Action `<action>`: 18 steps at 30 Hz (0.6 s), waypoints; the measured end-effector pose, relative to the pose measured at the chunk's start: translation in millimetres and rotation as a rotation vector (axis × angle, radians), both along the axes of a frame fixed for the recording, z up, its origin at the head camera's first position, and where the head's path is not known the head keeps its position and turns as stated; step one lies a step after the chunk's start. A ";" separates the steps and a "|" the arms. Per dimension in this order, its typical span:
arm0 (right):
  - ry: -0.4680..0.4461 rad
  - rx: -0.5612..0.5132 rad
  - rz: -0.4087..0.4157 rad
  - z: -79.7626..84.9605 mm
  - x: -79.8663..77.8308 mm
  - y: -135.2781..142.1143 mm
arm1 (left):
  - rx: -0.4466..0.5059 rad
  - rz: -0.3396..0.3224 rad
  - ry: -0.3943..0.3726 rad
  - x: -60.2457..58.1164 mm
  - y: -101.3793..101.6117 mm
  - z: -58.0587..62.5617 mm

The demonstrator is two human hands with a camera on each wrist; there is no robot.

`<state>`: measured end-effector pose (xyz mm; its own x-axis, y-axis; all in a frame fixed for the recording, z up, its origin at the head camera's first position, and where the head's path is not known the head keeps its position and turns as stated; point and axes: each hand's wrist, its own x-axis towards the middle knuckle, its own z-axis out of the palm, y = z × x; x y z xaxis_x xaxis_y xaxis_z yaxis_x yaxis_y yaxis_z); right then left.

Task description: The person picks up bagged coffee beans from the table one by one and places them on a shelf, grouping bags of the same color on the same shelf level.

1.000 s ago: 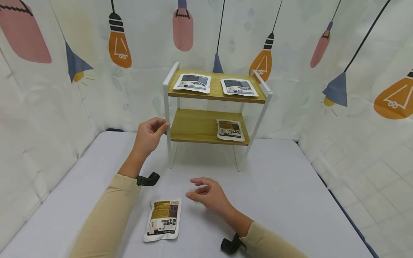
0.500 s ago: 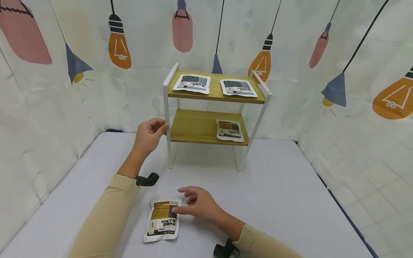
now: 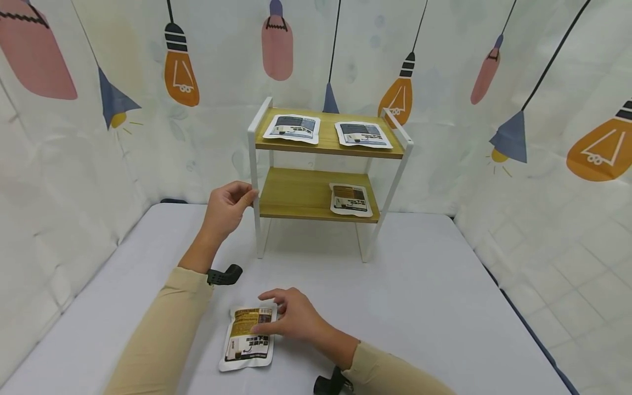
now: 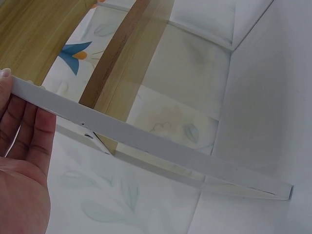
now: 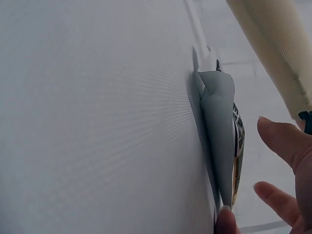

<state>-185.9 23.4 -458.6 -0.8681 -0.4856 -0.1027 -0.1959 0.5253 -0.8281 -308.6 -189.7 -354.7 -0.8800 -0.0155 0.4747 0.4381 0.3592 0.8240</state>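
My left hand (image 3: 225, 211) pinches the white left leg (image 4: 146, 141) of a two-tier shelf, thumb on one side and fingers on the other. On the white table in front lies a foil pouch (image 3: 249, 337) with a gold and white label. My right hand (image 3: 291, 315) is over its right edge, with thumb and fingers spread apart. In the right wrist view the pouch (image 5: 219, 131) shows edge-on; one fingertip (image 5: 226, 222) is at its end, while the thumb (image 5: 280, 139) stays off its surface.
Two blue-labelled pouches, one left (image 3: 292, 128) and one right (image 3: 364, 135), lie on the upper wooden board (image 3: 327, 144). A gold-labelled pouch (image 3: 351, 199) rests at the right of the lower board (image 3: 296, 192). Printed cloth walls (image 3: 217, 66) surround the table (image 3: 419, 285).
My right hand has moved left and slightly toward me, from beside the near pouch to over its right edge. The left hand stays on the shelf leg.
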 end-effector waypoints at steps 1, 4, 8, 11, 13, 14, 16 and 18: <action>-0.003 0.007 -0.002 0.2 0.3 -0.9 | -0.001 -0.002 0.000 0.2 -0.3 0.2; -0.017 0.023 -0.005 0.9 1.5 -3.4 | 0.005 -0.014 0.000 1.1 -0.4 0.7; -0.020 0.052 -0.003 3.0 4.0 -6.5 | 0.022 -0.023 0.003 1.4 -0.2 0.9; -0.012 0.078 0.000 4.9 6.1 -8.3 | 0.015 -0.025 0.009 1.3 -0.5 0.9; -0.009 0.095 -0.004 5.8 7.4 -9.2 | 0.013 -0.026 0.009 1.2 -0.4 0.6; -0.007 0.106 -0.007 6.0 8.0 -9.5 | 0.015 -0.025 0.006 1.2 -0.4 0.3; -0.006 0.128 -0.016 6.3 8.9 -10.3 | 0.014 -0.024 0.006 1.0 -0.2 0.1; -0.005 0.146 -0.024 6.8 9.2 -11.0 | 0.018 -0.024 0.005 0.6 -0.1 -0.3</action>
<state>-176.7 12.5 -451.8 -0.8787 -0.4441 -0.1751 -0.1775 0.6444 -0.7438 -308.0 -189.8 -355.1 -0.8779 -0.0025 0.4789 0.4507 0.3338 0.8279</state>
